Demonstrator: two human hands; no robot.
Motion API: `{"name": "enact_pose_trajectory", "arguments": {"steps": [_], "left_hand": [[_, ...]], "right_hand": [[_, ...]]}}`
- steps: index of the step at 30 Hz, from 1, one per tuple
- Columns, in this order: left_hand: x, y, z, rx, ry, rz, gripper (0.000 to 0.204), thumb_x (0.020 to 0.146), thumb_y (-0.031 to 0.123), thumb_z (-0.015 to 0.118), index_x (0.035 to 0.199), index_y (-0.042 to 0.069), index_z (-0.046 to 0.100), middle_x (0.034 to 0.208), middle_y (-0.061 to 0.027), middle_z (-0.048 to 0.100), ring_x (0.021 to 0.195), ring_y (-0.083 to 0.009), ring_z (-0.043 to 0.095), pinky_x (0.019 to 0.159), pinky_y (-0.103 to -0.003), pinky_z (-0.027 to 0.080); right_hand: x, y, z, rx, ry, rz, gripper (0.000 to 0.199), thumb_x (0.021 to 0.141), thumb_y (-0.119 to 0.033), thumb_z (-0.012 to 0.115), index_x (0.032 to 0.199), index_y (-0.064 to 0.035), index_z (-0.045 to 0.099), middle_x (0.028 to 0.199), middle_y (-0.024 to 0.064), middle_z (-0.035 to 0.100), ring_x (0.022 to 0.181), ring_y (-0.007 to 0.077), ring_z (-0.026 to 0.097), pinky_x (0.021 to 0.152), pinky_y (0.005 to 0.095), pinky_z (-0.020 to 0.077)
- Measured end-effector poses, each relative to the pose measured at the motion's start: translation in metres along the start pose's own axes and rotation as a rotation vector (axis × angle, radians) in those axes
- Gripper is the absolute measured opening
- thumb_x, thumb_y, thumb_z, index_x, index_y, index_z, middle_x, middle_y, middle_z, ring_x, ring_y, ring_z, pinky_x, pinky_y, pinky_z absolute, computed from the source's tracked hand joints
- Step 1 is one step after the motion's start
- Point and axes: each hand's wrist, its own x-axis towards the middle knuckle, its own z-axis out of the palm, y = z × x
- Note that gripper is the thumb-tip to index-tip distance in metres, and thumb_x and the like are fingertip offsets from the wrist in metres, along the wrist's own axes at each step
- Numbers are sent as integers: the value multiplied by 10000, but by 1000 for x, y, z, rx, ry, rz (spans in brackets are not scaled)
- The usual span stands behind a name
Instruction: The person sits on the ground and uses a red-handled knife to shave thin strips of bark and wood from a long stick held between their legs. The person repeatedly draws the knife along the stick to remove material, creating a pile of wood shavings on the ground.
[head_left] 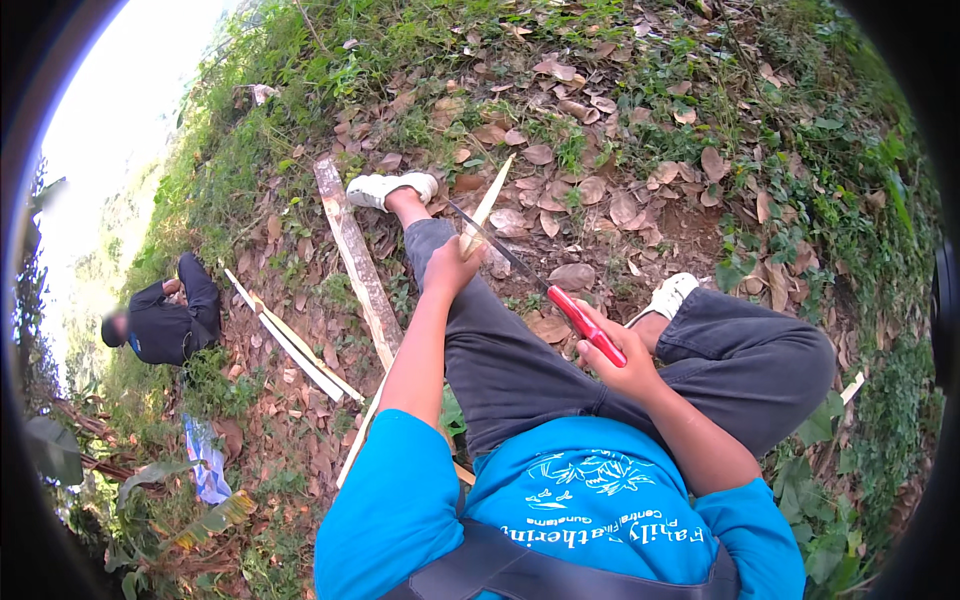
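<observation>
Leaf-littered ground (620, 205) all round. On my feed, hands are apart: left hand (453, 268) clamped on pale wood strip (492, 198) toward 12 o'clock, right hand (622, 362) at 4 wrapped around red-handled knife (572, 308). Blade crosses strip; I can't tell contact. Plank (356, 262) at 10.

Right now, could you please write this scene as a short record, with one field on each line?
Left grip: closed around a pale, pointed wooden strip
Right grip: closed around a red-handled tool with a long, thin, dark blade
Blade position: across the strip, just beyond the left grip; contact cannot be confirmed
On the ground, left: long brown-and-white wooden plank; pale wooden strips
Far left: person in dark clothes
Ground cover: dry brown leaves, green plants
</observation>
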Motion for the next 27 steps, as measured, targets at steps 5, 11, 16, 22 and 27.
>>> {"name": "enact_pose_trajectory", "arguments": {"steps": [5, 11, 16, 22, 27], "left_hand": [[2, 8, -7, -68, -30, 26, 578, 918, 557, 719, 1167, 36, 700, 1068, -275, 744, 1065, -451, 704, 907, -522, 554], [-11, 17, 15, 67, 10, -39, 564, 926, 569, 690, 1168, 59, 698, 1051, -236, 762, 1023, -426, 731, 870, -531, 579], [-12, 19, 29, 201, 47, -60, 550, 935, 580, 672, 1119, 62, 685, 1021, -218, 765, 981, -403, 748, 836, -522, 599], [-12, 23, 36, 218, 23, -96, 535, 937, 568, 674, 1087, 54, 694, 1014, -210, 766, 971, -401, 750, 821, -518, 601], [-8, 21, 36, 205, 14, -63, 524, 916, 560, 706, 1040, 51, 730, 1029, -212, 767, 982, -402, 750, 838, -508, 604]], "right_hand": [[-3, -11, -8, 173, 29, 56, 636, 1030, -131, 645, 1605, -16, 400, 964, 43, 685, 814, 84, 657, 762, 258, 540], [5, -6, -6, 70, 59, -45, 579, 1019, -137, 668, 1536, 45, 479, 1416, 148, 636, 1270, 142, 568, 1096, 287, 411], [-4, -5, -5, 14, 83, -20, 570, 1006, -116, 682, 1523, 40, 499, 1390, 133, 655, 1239, 131, 594, 1073, 284, 437], [-5, -7, 3, -37, 100, -67, 552, 1012, -128, 681, 1517, 22, 517, 1300, 95, 688, 1119, 90, 612, 993, 258, 465], [-7, -10, 2, -80, 115, -41, 561, 1005, -163, 698, 1510, 17, 530, 1209, 70, 713, 1018, 71, 621, 930, 248, 489]]}}
